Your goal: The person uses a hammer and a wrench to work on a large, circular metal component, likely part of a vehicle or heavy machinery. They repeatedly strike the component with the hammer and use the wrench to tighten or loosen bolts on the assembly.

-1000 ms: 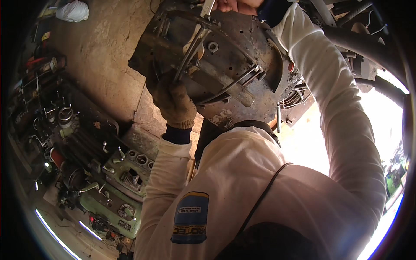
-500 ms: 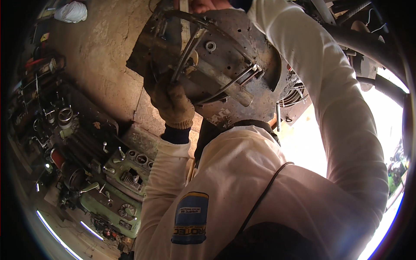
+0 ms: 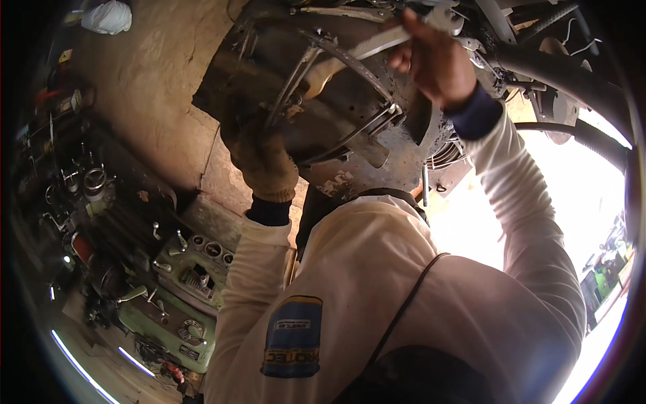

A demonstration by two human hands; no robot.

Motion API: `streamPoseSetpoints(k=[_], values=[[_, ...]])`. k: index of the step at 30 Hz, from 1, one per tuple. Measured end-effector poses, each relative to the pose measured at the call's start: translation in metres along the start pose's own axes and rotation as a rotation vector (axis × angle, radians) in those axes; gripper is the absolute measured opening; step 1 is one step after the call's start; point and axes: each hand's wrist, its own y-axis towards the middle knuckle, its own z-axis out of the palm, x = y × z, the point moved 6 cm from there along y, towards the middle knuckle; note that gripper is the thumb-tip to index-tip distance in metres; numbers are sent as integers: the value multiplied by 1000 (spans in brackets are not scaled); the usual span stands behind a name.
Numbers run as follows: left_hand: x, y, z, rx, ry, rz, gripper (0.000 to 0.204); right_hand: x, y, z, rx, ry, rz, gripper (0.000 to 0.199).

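Note:
A dark steel plate [image 3: 404, 158] with holes lies in front of me, with curved metal bars [image 3: 367, 74] and a short round bar [image 3: 369, 149] on it. My right hand [image 3: 441, 71], bare, is closed around a large wrench [image 3: 383, 44] above the plate's right side. The wrench's open jaw points to the far right; its other end reaches down to the left, between the curved bars. My left hand [image 3: 269, 168] wears a tan work glove and is curled at the lower left end of the bars. Shadow hides its fingertips and what they grip.
A green machine [image 3: 165, 326] with levers and dials stands at lower left. Thick dark pipes [image 3: 558, 77] and a coil of wire [image 3: 445, 158] are at the right. A white bag [image 3: 108, 17] sits on the floor at far left. More tools [image 3: 340, 12] lie along the plate's far edge.
My right hand has come from the plate's far edge toward the right and nearer me. The wrench now slants to the far right. My left hand stays by the bars.

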Motion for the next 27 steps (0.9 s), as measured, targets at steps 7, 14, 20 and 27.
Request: streamPoseSetpoints(k=[7,14,20,27], values=[[9,-2,1,-64,-132,-103,73,0,57,-1,147,-18,92,33],[8,-10,-4,4,67,-171,68,-6,75,18,311,-136,151,35],[8,-5,-2,-49,4,-90,64,-14,122,47,537,-100,278,31],[16,-9,-3,18,-38,-173,60,-30,150,92,677,-262,355,33]])
